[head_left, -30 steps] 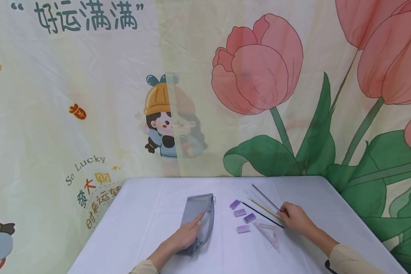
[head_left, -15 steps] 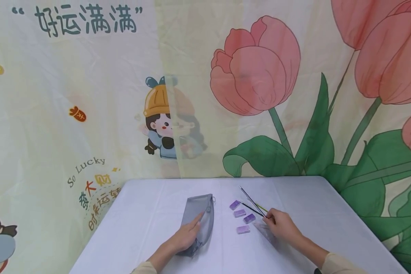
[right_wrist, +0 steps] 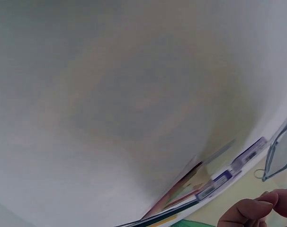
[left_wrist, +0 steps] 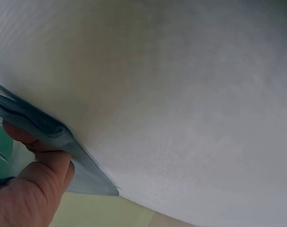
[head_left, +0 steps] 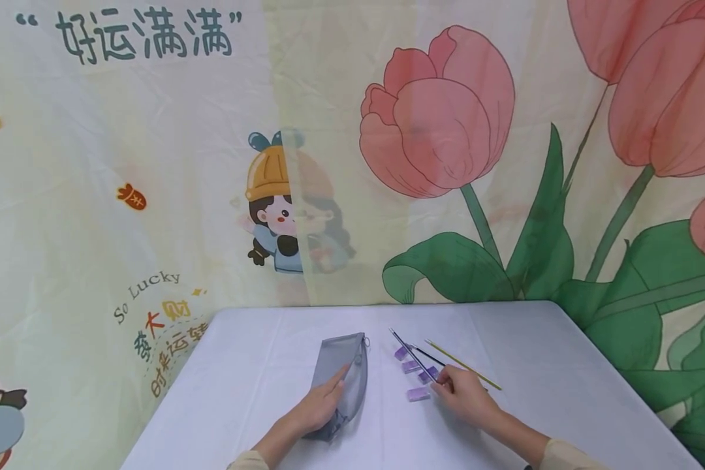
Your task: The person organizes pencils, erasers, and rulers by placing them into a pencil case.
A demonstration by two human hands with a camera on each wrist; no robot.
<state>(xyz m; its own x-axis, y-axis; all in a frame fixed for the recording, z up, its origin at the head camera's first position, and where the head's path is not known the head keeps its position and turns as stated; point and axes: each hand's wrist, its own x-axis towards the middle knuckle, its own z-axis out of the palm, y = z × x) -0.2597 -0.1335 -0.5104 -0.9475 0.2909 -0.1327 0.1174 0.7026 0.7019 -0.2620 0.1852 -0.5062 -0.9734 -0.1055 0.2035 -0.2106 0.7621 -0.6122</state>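
Note:
My left hand [head_left: 320,406] rests over the near part of a grey mesh pencil case [head_left: 337,356] lying on the table. In the left wrist view, the thumb and finger of that hand [left_wrist: 37,184] hold the case's dark edge [left_wrist: 44,125]. To the right, my right hand [head_left: 463,395] pinches a dark pencil [head_left: 408,350] by its near end. That pencil slants away to the left, across the purple erasers [head_left: 418,394]. A black pencil [head_left: 430,354] and a yellow pencil [head_left: 467,367] lie beside the hand. The hand covers the set square in the head view.
A white cloth covers the table [head_left: 270,365]. Behind it hangs a backdrop [head_left: 182,163] printed with tulips and cartoon figures. The case's zipper ring [right_wrist: 259,174] shows near the erasers in the right wrist view.
My right hand has picked the dark pencil up from beside the others and carried it left, over the erasers. The left hand stays on the case.

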